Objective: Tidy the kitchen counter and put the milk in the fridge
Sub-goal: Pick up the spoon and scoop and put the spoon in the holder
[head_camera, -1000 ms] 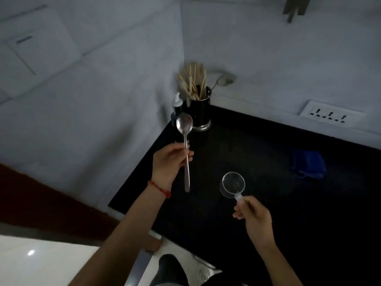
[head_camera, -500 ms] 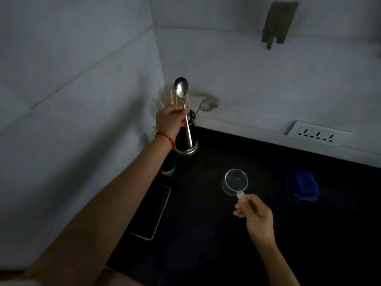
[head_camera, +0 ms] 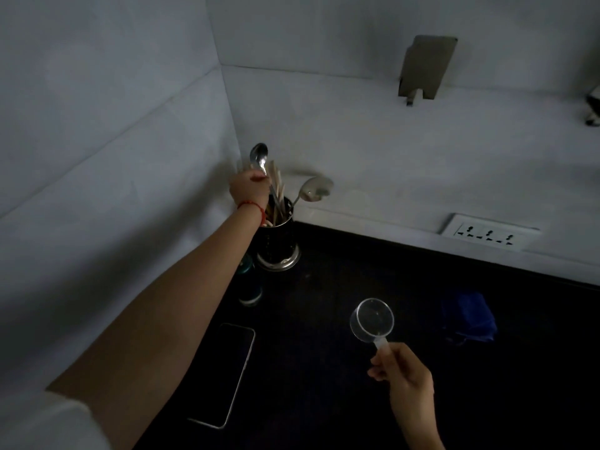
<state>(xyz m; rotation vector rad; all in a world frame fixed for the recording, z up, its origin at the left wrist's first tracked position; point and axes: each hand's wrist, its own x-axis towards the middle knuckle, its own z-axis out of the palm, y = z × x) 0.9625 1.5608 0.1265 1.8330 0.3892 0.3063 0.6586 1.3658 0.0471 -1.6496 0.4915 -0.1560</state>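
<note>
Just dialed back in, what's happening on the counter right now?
The person is putting cutlery away. The left hand holds a metal spoon, handle down, into the utensil holder in the corner, among wooden sticks and a ladle. The right hand holds a clear plastic scoop by its handle above the black counter. A phone and a blue cloth lie on the counter. No milk is in view.
</note>
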